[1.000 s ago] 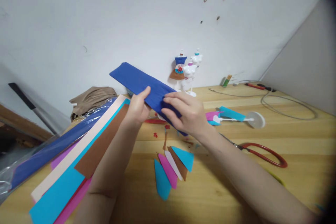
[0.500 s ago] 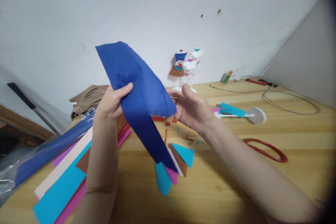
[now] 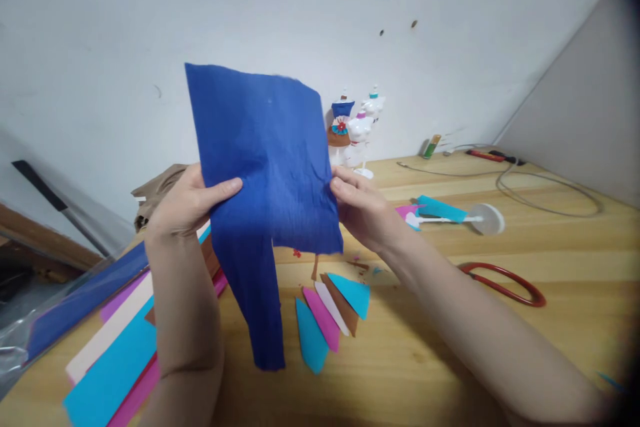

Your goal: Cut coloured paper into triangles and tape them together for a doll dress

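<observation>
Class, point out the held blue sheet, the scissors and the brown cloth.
Blue sheet (image 3: 265, 140), head view: middle of its upper part.
Scissors (image 3: 539, 298), head view: right end of the red handle.
Brown cloth (image 3: 159, 188), head view: its visible upper part.

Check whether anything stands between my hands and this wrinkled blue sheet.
Nothing visible does: your left hand holds the wrinkled blue sheet directly near its left edge, thumb on the front, and your right hand holds its right edge. The sheet's back is hidden, so I can't tell there.
</observation>
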### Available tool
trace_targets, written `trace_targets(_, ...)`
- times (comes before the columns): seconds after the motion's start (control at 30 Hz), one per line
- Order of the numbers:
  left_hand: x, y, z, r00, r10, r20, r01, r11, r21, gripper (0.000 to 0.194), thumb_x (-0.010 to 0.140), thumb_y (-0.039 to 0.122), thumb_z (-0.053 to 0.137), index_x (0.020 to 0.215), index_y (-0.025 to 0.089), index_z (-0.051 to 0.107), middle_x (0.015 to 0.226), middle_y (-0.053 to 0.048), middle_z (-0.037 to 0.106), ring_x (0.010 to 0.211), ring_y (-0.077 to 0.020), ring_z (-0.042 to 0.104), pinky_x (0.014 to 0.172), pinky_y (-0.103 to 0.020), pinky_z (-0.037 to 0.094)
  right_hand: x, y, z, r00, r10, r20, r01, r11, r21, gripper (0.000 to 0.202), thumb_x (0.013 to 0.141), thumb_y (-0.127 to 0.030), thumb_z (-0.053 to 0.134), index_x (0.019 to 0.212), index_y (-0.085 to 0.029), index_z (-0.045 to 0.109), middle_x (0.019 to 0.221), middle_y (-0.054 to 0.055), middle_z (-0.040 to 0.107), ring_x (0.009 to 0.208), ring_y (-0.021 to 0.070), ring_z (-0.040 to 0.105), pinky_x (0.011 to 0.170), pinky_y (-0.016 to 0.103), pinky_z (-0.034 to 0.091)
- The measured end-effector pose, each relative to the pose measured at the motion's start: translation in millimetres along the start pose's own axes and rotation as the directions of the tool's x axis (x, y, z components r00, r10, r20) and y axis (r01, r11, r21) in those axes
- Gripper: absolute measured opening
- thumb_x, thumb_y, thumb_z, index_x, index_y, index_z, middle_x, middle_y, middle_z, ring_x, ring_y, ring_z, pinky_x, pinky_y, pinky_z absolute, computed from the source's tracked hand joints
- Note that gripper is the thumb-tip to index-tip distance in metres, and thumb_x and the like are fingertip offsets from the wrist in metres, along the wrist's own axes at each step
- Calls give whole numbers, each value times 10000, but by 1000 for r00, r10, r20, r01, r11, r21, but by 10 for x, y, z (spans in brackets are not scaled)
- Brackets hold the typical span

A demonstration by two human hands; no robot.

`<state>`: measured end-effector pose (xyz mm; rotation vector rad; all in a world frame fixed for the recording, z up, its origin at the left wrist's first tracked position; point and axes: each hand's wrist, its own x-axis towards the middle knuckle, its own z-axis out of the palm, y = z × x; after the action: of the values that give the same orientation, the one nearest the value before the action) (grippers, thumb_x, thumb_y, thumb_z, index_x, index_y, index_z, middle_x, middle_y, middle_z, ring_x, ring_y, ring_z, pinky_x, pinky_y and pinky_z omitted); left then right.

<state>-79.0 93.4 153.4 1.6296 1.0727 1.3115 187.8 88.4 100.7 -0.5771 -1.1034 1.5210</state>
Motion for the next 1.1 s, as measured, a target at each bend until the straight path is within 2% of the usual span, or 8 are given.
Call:
trace_targets(0.1, 21, -8, 130, 991, -24, 131, 23, 1000, 11, 504, 687, 438, 983, 1074, 150, 836, 1092, -125, 845, 1050, -358, 791, 933, -452, 653, 26, 17, -41, 997, 65, 50, -68, 996, 53, 447, 562, -514, 985, 804, -230, 738, 698, -18, 679, 632, 153, 613, 591, 290, 507)
trace_targets(0.23, 68, -54, 171, 970, -84, 229, 82, 996, 18, 540, 707, 444, 970, 1137, 148, 831, 1109, -138, 843, 1095, -381, 783, 946, -457, 645, 80, -3, -143, 1000, 22, -12, -22, 999, 24, 401, 576, -418, 991, 822, -221, 743, 759, 14, 737, 708, 193, 675, 722, 360, 562)
trace_targets(0.43, 168, -159, 97, 978, -128, 167, 136, 990, -37, 571, 627, 432, 1015, 1100, 164, 842, 1149, -138, 842, 1036, -348, 804, 903, -403, 655, 190, -39, -283, 964, -158, -215, 115, 973, -200, 331, 549, -358, 949, 655, -203, 676, 537, -50, 593, 459, 79, 459, 468, 245, 320)
trace_targets(0.6, 258, -267, 113, 972, -179, 155, 199, 971, -130, 506, 596, 366, 1028, 1013, 146, 844, 1071, -145, 851, 924, -316, 821, 860, -378, 669, 271, -14, -369, 940, -202, -275, 142, 964, -224, 339, 561, -383, 921, 641, -209, 641, 483, -76, 492, 424, 53, 340, 436, 242, 217)
trace_targets(0.7, 314, -341, 141, 959, -221, 180, 253, 950, -185, 510, 574, 341, 1030, 1012, 158, 844, 1069, -141, 853, 958, -335, 825, 901, -403, 676, 295, 15, -403, 940, -189, -286, 151, 977, -150, 382, 592, -417, 932, 677, -223, 614, 532, -72, 513, 475, 72, 410, 468, 238, 310)
trace_targets(0.83, 371, -435, 200, 938, -239, 252, 290, 937, -195, 512, 580, 335, 1024, 1025, 163, 838, 1054, -135, 855, 981, -340, 827, 919, -403, 677, 324, 58, -443, 992, -28, -122, 32, 999, 28, 465, 612, -513, 956, 860, -251, 663, 738, -39, 657, 631, 128, 592, 599, 273, 498)
trace_targets(1.0, 407, -528, 226, 914, -278, 295, 331, 932, -147, 402, 605, 298, 1014, 943, 159, 846, 977, -130, 858, 846, -300, 820, 827, -379, 673, 368, 24, -544, 994, 7, -111, 4, 996, 93, 513, 639, -650, 910, 904, -268, 692, 776, 6, 702, 666, 188, 630, 608, 329, 547)
trace_targets(1.1, 414, -545, 217, 910, -289, 297, 334, 936, -114, 420, 608, 295, 1011, 975, 163, 854, 1000, -131, 857, 877, -314, 820, 870, -411, 667, 379, -10, -600, 989, -30, -143, 39, 997, 61, 467, 617, -551, 947, 885, -258, 701, 765, -10, 706, 644, 157, 620, 593, 300, 544)
